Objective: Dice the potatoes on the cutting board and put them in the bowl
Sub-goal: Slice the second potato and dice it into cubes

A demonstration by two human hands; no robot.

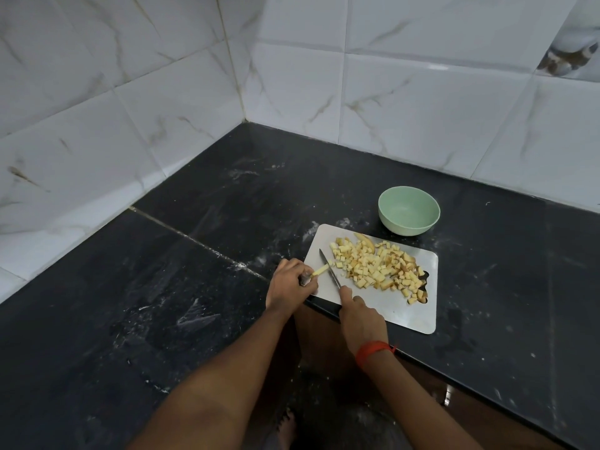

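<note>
1. Pale yellow, one potato strip (320, 270) lies on the left end of the metal-grey cutting board (389, 306), pinched by the curled fingers of the left hand (290, 282).
2. The right hand (360, 315) is closed round the handle of a knife (328, 267), whose blade meets the strip's free end.
3. The strip's long axis runs from the left fingertips up and to the right. The blade crosses it, with its tip pointing away to the upper left.
4. Right of the blade, a heap of diced potato (378, 266) covers the middle of the board.
5. The green bowl (408, 209) stands on the black counter (194, 287) just beyond the board's far edge, well apart from both hands.
6. The strip's near end is hidden under the left fingers and the knife handle inside the right fist. Dice partly cover the board's cut-out grip.
</note>
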